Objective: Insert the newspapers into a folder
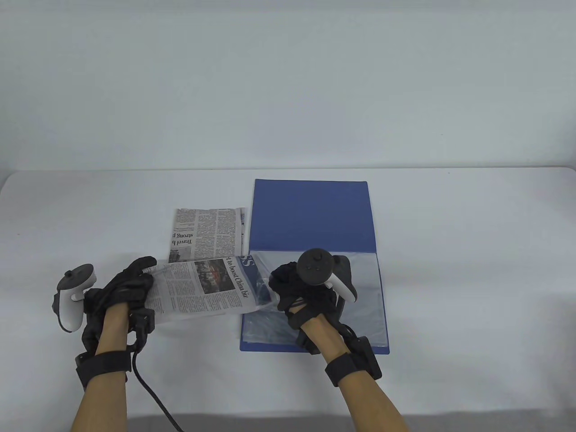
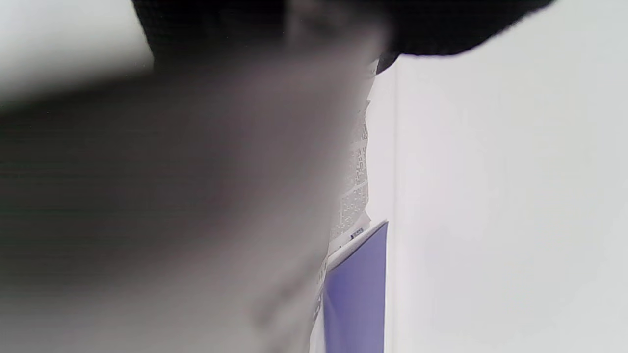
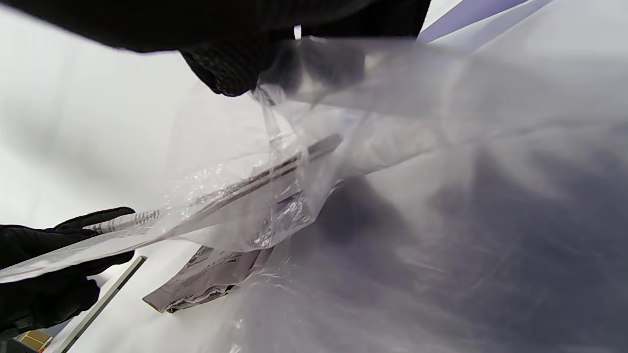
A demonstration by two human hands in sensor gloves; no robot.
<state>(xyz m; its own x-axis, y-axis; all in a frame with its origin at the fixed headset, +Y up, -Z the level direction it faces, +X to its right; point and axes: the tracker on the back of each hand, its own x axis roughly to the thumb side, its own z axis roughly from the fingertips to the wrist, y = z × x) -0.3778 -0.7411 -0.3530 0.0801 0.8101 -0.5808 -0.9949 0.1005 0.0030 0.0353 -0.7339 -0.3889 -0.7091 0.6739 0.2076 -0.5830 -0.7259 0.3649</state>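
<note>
An open blue folder lies on the table with clear plastic sleeves on its near half. My left hand grips the left end of a folded newspaper and holds it level, its right end inside a sleeve's mouth. My right hand pinches the clear sleeve's left edge and holds it lifted open. In the right wrist view the sleeve wraps the paper's end, with the left hand at the lower left. In the left wrist view the paper and the folder show behind a blur.
A second folded newspaper lies flat on the white table, just left of the folder's far half. A black cable runs from my left wrist off the near edge.
</note>
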